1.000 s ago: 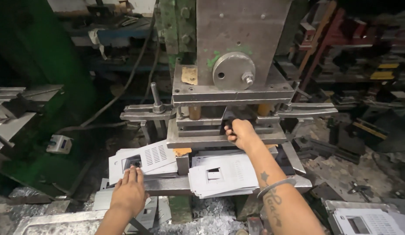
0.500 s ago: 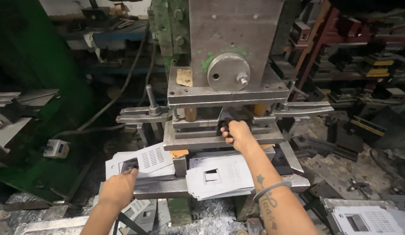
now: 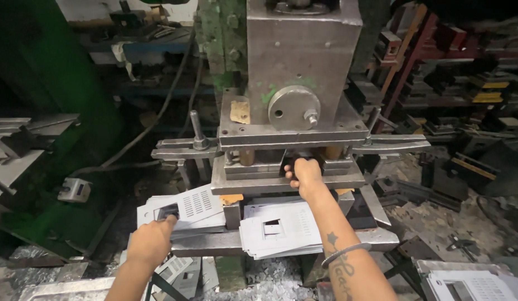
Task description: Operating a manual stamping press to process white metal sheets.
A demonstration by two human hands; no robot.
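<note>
A grey metal press point(image 3: 295, 83) stands in front of me with a die block point(image 3: 259, 173) at its base. My right hand point(image 3: 304, 174) reaches into the die gap and grips a dark part point(image 3: 295, 161) there. My left hand point(image 3: 150, 242) rests its fingertips on the near edge of a stack of perforated white metal sheets point(image 3: 186, 209) left of the die. A second stack of white sheets point(image 3: 278, 228) with a square cut-out lies under my right forearm, on the steel bed point(image 3: 214, 242).
Metal scrap chips point(image 3: 270, 278) litter the floor below. More punched sheets point(image 3: 473, 281) sit in a tray at the lower right, and others point(image 3: 183, 270) lie under the bed. Dark tooling racks point(image 3: 465, 83) fill the right; a green machine body point(image 3: 41, 111) stands at the left.
My left hand has slid up onto the left stack of sheets. My right hand stays in the die gap. The view has shifted slightly.
</note>
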